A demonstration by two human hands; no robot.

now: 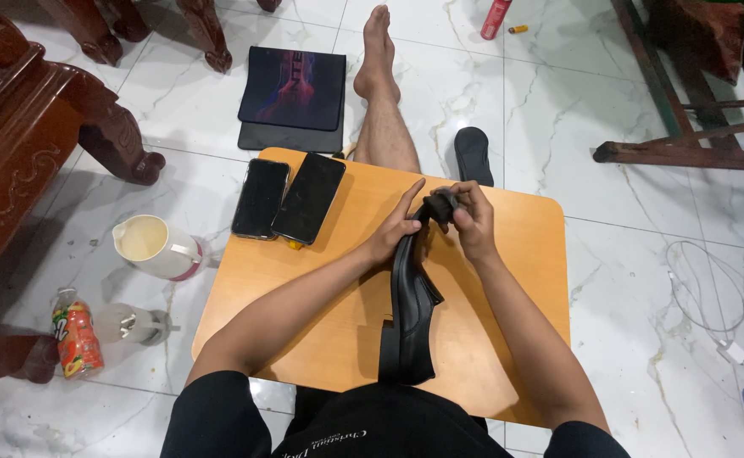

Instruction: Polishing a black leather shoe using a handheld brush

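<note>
A black leather dress shoe (410,309) lies along the small orange-brown table (524,254), heel toward me and toe pointing away. My left hand (395,227) rests against the left side of the toe, fingers partly stretched out. My right hand (472,219) is curled around a dark cloth or sponge (440,206) pressed on the toe tip. Both hands meet at the shoe's front end.
Two dark phones (261,198) (310,197) lie side by side at the table's far left corner. On the marble floor: a white jug (153,247), a drink can (76,337), a glass (130,323), a dark pad (294,95), another shoe (473,154), a white cable (711,293). Carved wooden furniture (24,127) stands left.
</note>
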